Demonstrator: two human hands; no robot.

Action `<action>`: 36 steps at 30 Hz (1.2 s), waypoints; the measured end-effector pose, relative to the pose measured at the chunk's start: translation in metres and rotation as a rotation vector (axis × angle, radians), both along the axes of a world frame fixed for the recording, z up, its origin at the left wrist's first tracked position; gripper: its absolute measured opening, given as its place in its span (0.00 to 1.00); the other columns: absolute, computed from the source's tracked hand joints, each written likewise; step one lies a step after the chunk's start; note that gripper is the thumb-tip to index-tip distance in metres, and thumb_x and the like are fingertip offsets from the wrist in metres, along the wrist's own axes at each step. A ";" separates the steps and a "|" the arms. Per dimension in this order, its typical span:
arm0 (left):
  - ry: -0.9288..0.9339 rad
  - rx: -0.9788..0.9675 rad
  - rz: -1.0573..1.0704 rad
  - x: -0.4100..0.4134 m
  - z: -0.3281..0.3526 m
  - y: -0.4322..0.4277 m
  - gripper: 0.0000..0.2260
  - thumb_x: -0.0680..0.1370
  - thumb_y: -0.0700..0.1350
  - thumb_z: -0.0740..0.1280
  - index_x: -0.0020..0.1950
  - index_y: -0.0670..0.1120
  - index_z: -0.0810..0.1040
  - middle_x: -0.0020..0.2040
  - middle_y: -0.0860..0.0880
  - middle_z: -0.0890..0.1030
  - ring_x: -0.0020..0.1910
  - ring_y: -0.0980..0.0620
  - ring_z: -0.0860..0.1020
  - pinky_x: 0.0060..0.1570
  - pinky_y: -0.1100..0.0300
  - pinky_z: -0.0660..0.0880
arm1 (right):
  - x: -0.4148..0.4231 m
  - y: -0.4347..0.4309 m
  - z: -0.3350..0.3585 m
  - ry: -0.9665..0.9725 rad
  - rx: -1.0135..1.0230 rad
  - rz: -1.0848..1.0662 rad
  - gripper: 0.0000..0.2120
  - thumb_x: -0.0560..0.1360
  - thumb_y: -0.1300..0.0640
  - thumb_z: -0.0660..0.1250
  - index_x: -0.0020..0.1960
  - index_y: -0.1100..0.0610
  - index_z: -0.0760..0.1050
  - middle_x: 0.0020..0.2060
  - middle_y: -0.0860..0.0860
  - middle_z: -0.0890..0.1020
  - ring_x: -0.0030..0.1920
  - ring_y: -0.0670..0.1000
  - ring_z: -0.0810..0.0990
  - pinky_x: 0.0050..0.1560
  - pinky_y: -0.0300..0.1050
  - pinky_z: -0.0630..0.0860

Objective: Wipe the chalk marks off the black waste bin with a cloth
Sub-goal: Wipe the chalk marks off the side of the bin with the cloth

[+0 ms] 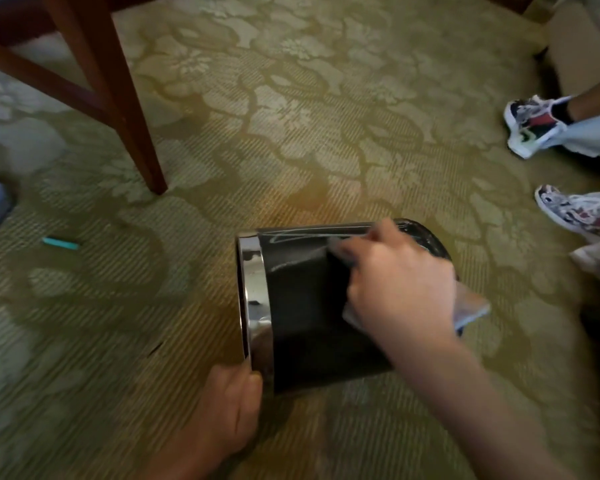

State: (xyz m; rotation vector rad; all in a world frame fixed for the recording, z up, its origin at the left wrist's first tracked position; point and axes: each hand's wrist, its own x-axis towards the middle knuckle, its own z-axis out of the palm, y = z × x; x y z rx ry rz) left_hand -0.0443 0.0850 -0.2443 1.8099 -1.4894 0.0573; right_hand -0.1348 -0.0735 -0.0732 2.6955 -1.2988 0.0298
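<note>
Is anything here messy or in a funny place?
Yes. The black round waste bin with a shiny metal rim lies tipped on its side on the green patterned carpet, with pale chalk scribbles along its upper side. A small teal stick also lies loose on the carpet, off to the left.

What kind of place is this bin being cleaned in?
Likely a hotel room or similar carpeted interior: floral-patterned carpet, dark wooden furniture legs, and a chrome-rimmed black waste bin on its side.
</note>
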 end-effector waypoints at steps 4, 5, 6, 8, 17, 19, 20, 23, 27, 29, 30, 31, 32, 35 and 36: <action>0.001 -0.086 -0.002 0.000 0.014 -0.004 0.15 0.83 0.43 0.48 0.36 0.51 0.60 0.20 0.49 0.73 0.34 0.55 0.68 0.34 0.64 0.67 | 0.005 0.004 0.000 0.073 -0.058 -0.005 0.15 0.71 0.52 0.65 0.57 0.45 0.77 0.51 0.49 0.71 0.48 0.52 0.75 0.35 0.45 0.61; -0.029 -0.105 0.005 0.000 0.015 -0.004 0.14 0.81 0.40 0.51 0.37 0.51 0.60 0.20 0.49 0.73 0.35 0.55 0.69 0.35 0.65 0.68 | 0.012 0.014 -0.002 0.057 0.006 0.063 0.16 0.70 0.50 0.67 0.58 0.45 0.75 0.53 0.49 0.70 0.51 0.52 0.74 0.36 0.45 0.61; -0.027 -0.105 -0.013 -0.001 0.016 -0.003 0.13 0.81 0.40 0.51 0.37 0.51 0.61 0.20 0.49 0.73 0.35 0.54 0.69 0.35 0.64 0.68 | 0.019 0.025 -0.005 0.028 0.078 0.152 0.19 0.69 0.49 0.69 0.59 0.45 0.74 0.55 0.50 0.68 0.52 0.52 0.73 0.37 0.46 0.61; 0.015 -0.079 -0.057 -0.001 0.016 -0.002 0.19 0.85 0.45 0.44 0.37 0.48 0.65 0.21 0.46 0.74 0.32 0.53 0.69 0.33 0.60 0.67 | 0.027 0.044 -0.011 -0.023 0.163 0.328 0.22 0.66 0.47 0.73 0.59 0.46 0.74 0.55 0.49 0.69 0.50 0.51 0.72 0.36 0.47 0.62; 0.519 0.055 -0.051 -0.003 0.015 -0.003 0.11 0.76 0.38 0.53 0.35 0.49 0.65 0.23 0.56 0.67 0.32 0.65 0.72 0.32 0.78 0.64 | -0.016 -0.018 0.001 0.012 -0.098 -0.114 0.14 0.70 0.54 0.67 0.55 0.45 0.79 0.48 0.50 0.74 0.42 0.56 0.78 0.33 0.45 0.61; 0.671 0.021 0.026 0.000 0.023 -0.016 0.16 0.77 0.36 0.55 0.33 0.51 0.65 0.23 0.54 0.69 0.35 0.69 0.72 0.29 0.78 0.66 | -0.005 0.007 -0.005 0.015 -0.064 -0.039 0.17 0.67 0.52 0.69 0.56 0.44 0.77 0.50 0.49 0.73 0.44 0.54 0.76 0.33 0.44 0.62; 0.770 -0.056 0.083 0.004 0.028 -0.025 0.16 0.80 0.41 0.54 0.33 0.49 0.68 0.26 0.50 0.73 0.34 0.67 0.74 0.26 0.74 0.70 | 0.002 0.023 -0.008 -0.015 -0.038 0.030 0.18 0.65 0.51 0.71 0.54 0.45 0.78 0.49 0.49 0.73 0.44 0.52 0.76 0.32 0.44 0.63; 1.017 -0.127 0.129 0.010 0.039 -0.043 0.21 0.80 0.57 0.53 0.37 0.48 0.78 0.30 0.46 0.79 0.28 0.53 0.77 0.26 0.58 0.74 | 0.010 0.057 -0.019 -0.133 0.074 0.302 0.16 0.62 0.51 0.74 0.49 0.50 0.79 0.46 0.50 0.77 0.40 0.50 0.76 0.30 0.43 0.69; 1.093 -0.075 0.114 0.011 0.049 -0.040 0.24 0.77 0.61 0.54 0.36 0.47 0.80 0.33 0.46 0.82 0.31 0.53 0.80 0.28 0.63 0.73 | -0.022 0.010 -0.010 -0.163 0.052 0.080 0.18 0.67 0.53 0.70 0.56 0.44 0.79 0.48 0.49 0.77 0.42 0.53 0.78 0.32 0.45 0.70; 1.202 0.017 0.128 0.015 0.054 -0.042 0.27 0.76 0.63 0.54 0.41 0.42 0.81 0.38 0.42 0.84 0.38 0.45 0.83 0.35 0.55 0.76 | -0.046 -0.021 -0.005 -0.110 -0.035 -0.124 0.17 0.70 0.54 0.67 0.57 0.43 0.79 0.50 0.49 0.77 0.42 0.56 0.79 0.33 0.45 0.67; 1.285 0.051 0.139 0.019 0.057 -0.045 0.27 0.76 0.63 0.55 0.43 0.42 0.82 0.40 0.42 0.85 0.40 0.44 0.83 0.38 0.53 0.76 | -0.055 -0.030 -0.005 -0.097 -0.061 -0.181 0.16 0.72 0.54 0.66 0.58 0.44 0.79 0.50 0.49 0.76 0.43 0.57 0.79 0.33 0.45 0.66; 1.390 0.063 0.153 0.023 0.061 -0.050 0.24 0.76 0.62 0.56 0.44 0.45 0.84 0.41 0.44 0.86 0.41 0.46 0.84 0.40 0.52 0.75 | -0.059 -0.033 -0.005 -0.088 -0.083 -0.200 0.15 0.72 0.54 0.66 0.58 0.44 0.78 0.51 0.49 0.76 0.44 0.56 0.79 0.33 0.45 0.65; 1.496 0.071 0.159 0.028 0.063 -0.056 0.21 0.77 0.61 0.58 0.44 0.50 0.85 0.41 0.46 0.86 0.40 0.48 0.85 0.39 0.53 0.75 | -0.058 -0.029 -0.007 -0.071 -0.096 -0.183 0.16 0.71 0.54 0.66 0.58 0.44 0.78 0.51 0.49 0.76 0.44 0.56 0.78 0.33 0.44 0.64; 1.632 0.149 0.128 0.046 0.074 -0.072 0.15 0.75 0.60 0.62 0.46 0.54 0.86 0.42 0.47 0.87 0.38 0.50 0.86 0.33 0.56 0.79 | -0.038 0.010 -0.018 -0.097 -0.042 0.041 0.18 0.67 0.52 0.69 0.57 0.46 0.77 0.50 0.50 0.75 0.43 0.53 0.77 0.30 0.42 0.66; 1.636 0.170 0.118 0.052 0.076 -0.078 0.15 0.74 0.60 0.63 0.49 0.54 0.85 0.45 0.46 0.87 0.41 0.47 0.86 0.34 0.53 0.80 | -0.032 0.023 -0.023 -0.129 0.009 0.152 0.17 0.67 0.52 0.69 0.57 0.48 0.77 0.49 0.50 0.75 0.42 0.51 0.76 0.30 0.42 0.68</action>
